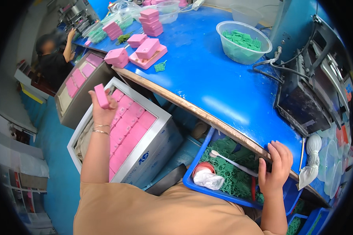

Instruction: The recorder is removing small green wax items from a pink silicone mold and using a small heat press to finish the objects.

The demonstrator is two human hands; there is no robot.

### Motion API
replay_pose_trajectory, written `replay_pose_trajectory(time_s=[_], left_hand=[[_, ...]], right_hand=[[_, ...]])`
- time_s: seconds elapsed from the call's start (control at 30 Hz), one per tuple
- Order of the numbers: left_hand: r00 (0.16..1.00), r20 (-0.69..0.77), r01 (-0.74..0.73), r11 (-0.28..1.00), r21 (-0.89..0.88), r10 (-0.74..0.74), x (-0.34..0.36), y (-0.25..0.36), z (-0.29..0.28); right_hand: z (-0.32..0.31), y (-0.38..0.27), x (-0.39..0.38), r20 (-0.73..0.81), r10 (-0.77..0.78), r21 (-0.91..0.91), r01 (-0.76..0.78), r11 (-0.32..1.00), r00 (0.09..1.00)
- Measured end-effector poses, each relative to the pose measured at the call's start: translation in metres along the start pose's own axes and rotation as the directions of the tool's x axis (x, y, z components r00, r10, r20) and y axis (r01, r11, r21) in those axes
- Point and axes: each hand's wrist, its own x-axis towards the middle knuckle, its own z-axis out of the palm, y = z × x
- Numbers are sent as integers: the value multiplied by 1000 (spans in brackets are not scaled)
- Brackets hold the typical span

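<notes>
My left hand (102, 113) is raised at the left with its fingers closed around a small pink box-shaped block (101, 95). Beneath that hand stands an open white carton (157, 147), packed with rows of similar pink blocks (134, 127). At the right, my right hand (277, 166) lies on the front edge of the blue table (208, 92), fingers spread and nothing in them. Below it, a blue tray (203, 192) holds tangled green pieces (233, 182), a white long-handled brush (236, 164), a red round container (203, 168) and a crumpled white bag (208, 179).
More pink blocks (148, 47) sit on the table beside a flat green lattice piece (160, 65). A clear bowl (243, 58) holds green pieces. Black equipment (308, 86) with cables stands at the right. Another carton (62, 107) and a person (53, 62) are at the far left.
</notes>
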Motion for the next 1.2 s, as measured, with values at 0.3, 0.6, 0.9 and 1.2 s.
replay_pose_trajectory(time_s=[0.3, 0.6, 0.9, 1.2], left_hand=[[743, 667, -241, 907, 344, -55, -142, -135, 218], [262, 944, -562, 763, 320, -202, -182, -154, 267], [472, 706, 179, 841, 510, -528, -188, -152, 256], [434, 641, 646, 714, 268, -633, -192, -167, 260]], right_hand=[[3, -30, -22, 532, 121, 821, -477, -313, 838], [-27, -26, -32, 506, 363, 845, -535, -26, 782], [-23, -15, -32, 88, -1, 648, -56, 760, 996], [-33, -19, -42, 235, 250, 902, -307, 303, 939]])
